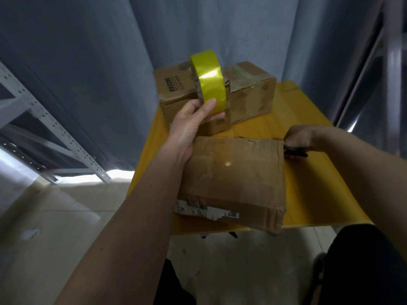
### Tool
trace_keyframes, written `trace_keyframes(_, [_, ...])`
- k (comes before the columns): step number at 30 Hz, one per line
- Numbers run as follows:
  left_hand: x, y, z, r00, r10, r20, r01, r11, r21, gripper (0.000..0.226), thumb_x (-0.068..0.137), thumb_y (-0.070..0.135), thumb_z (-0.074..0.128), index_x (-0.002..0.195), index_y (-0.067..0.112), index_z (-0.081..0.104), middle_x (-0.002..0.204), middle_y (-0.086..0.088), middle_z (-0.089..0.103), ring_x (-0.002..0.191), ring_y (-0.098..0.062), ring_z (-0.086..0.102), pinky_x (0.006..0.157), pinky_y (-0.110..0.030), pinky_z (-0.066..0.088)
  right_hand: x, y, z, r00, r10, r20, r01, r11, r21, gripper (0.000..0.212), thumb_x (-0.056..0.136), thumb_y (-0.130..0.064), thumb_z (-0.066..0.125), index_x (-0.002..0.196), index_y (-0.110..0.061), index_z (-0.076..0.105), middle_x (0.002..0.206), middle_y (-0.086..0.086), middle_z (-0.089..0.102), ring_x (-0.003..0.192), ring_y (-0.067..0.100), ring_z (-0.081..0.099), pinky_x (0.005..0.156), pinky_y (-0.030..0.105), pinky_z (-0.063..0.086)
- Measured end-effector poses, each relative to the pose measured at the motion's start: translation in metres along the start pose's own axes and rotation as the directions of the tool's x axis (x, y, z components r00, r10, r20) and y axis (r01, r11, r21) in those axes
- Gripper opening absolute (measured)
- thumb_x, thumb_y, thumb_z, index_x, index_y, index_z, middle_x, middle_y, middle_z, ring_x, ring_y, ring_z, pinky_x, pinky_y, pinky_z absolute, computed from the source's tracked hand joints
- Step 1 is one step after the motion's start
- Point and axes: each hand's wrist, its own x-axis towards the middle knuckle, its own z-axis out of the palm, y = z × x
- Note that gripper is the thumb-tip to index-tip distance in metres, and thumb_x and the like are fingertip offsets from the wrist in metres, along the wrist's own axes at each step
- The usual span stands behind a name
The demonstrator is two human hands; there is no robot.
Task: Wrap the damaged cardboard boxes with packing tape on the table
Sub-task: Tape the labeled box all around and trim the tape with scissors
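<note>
Near edge of a small yellow table (pixel 319 190): one flat cardboard box (pixel 233 179), brown, worn and creased, lying with its near corner over the table edge. Top face dull, with a shiny strip of clear tape and a bright reflection near the middle; small tear at the far edge; near right corner crushed, with frayed corrugation visible. On the near left side, a white shipping label (pixel 204 209) with barcode, partly torn off. Left hand (pixel 193 122) raised above the far left corner of this box, gripping a roll of yellow tape (pixel 207 81): thumb on the glossy outer face, fingers behind, roll held upright on edge. Tape surface bright yellow and reflective, inner side of the roll greyish. Right hand (pixel 301 137) at the far right corner of the box, fingers curled around a dark tool (pixel 295 151), low on the table just beside the box edge; kind of tool not clear. At the far end of the table, two more cardboard boxes, touching each other: a left box (pixel 174 91) with black printed text, dented, and a right box (pixel 253 91) with clear tape across the top. Behind the table, a grey curtain (pixel 88 51); at the left, a grey metal rack (pixel 44 119) with perforated beams. Pale tiled floor (pixel 55 227) below.
</note>
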Motion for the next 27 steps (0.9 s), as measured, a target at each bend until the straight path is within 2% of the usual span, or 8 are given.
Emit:
trace_keyframes(4, [-0.003,0.002,0.003,1.0,0.006,-0.009,-0.006,1.0,0.026,0.032,0.081,0.022,0.074,0.109,0.009,0.063,0.108,-0.009,0.073,0.098,-0.022,0.071,0.073,-0.024,0.056,-0.018,-0.019,-0.005,0.972,-0.096,-0.215,0.045,0.972,-0.231,0.045,0.086,-0.03,0.071,0.117,0.001,0.061,0.116,0.016,0.062,0.105,0.031,0.057,0.089,0.036,0.046])
trace_keyframes(6, [-0.004,0.005,0.008,1.0,-0.005,-0.006,0.005,1.0,0.024,0.022,0.086,0.027,0.071,0.099,0.012,0.064,0.107,-0.009,0.074,0.097,-0.026,0.071,0.083,-0.033,0.056,-0.035,-0.035,-0.015,0.901,-0.244,-0.36,0.294,0.952,0.09,0.061,0.084,-0.027,0.072,0.137,-0.007,0.048,0.131,0.011,0.055,0.119,0.028,0.054,0.094,0.032,0.044])
trace_keyframes(8, [-0.008,0.011,0.019,1.0,-0.003,0.031,0.003,1.0,0.023,0.021,0.085,0.032,0.07,0.092,0.013,0.063,0.105,-0.011,0.074,0.096,-0.029,0.071,0.094,-0.043,0.053,-0.051,-0.048,-0.024,0.848,-0.324,-0.419,0.508,0.719,0.474,0.071,0.082,-0.027,0.073,0.143,-0.012,0.041,0.123,0.008,0.059,0.11,0.026,0.06,0.087,0.03,0.052])
trace_keyframes(11, [-0.02,0.022,0.047,0.982,0.004,0.19,-0.019,0.997,0.077,0.02,0.087,0.033,0.069,0.096,0.015,0.065,0.104,-0.009,0.074,0.092,-0.029,0.071,0.096,-0.043,0.052,-0.064,-0.055,-0.029,0.83,-0.369,-0.417,0.556,0.496,0.667,0.052,0.088,-0.023,0.067,0.134,-0.009,0.045,0.105,0.012,0.058,0.097,0.03,0.058,0.075,0.031,0.058])
trace_keyframes(14, [-0.035,0.03,0.082,0.95,-0.033,0.309,-0.029,0.98,0.196,0.024,0.085,0.03,0.071,0.106,0.02,0.065,0.1,-0.005,0.075,0.093,-0.023,0.072,0.1,-0.044,0.047,-0.07,-0.045,-0.029,0.789,-0.44,-0.429,0.596,0.377,0.709,0.007,0.094,-0.008,0.053,0.089,-0.009,0.058,0.08,0.01,0.051,0.077,0.024,0.053,0.064,0.031,0.052])
trace_keyframes(20, [-0.054,0.016,0.154,0.977,-0.21,0.04,0.209,0.977,0.028,0.054,0.082,-0.005,0.071,0.131,0.009,0.052,0.1,-0.018,0.069,0.071,-0.015,0.063,0.08,-0.028,0.054,-0.079,0.007,-0.037,0.784,-0.283,-0.552,0.61,0.188,0.77,0.016,0.091,-0.004,0.058,0.081,-0.017,0.06,0.062,-0.002,0.069,0.061,0.012,0.068,0.057,0.03,0.058])
trace_keyframes(24, [-0.066,-0.018,0.191,0.936,-0.352,0.011,0.352,0.935,-0.046,0.01,0.085,-0.004,0.068,0.093,-0.007,0.063,0.073,-0.01,0.061,0.042,0.0,0.055,0.054,-0.012,0.05,-0.07,0.05,-0.031,0.816,-0.127,-0.563,0.576,0.242,0.781,0.02,0.09,-0.001,0.058,0.077,-0.016,0.057,0.061,0.002,0.066,0.063,0.018,0.064,0.065,0.036,0.056])
trace_keyframes(27, [-0.08,-0.052,0.198,0.874,-0.484,-0.04,0.484,0.875,-0.023,0.014,0.085,-0.002,0.069,0.098,-0.006,0.065,0.077,-0.008,0.063,0.054,-0.003,0.058,0.058,-0.015,0.05,-0.06,0.08,-0.014,0.802,-0.045,-0.596,0.563,0.392,0.728,0.021,0.087,0.004,0.061,0.078,-0.015,0.059,0.056,-0.002,0.066,0.056,0.013,0.063,0.058,0.03,0.054])
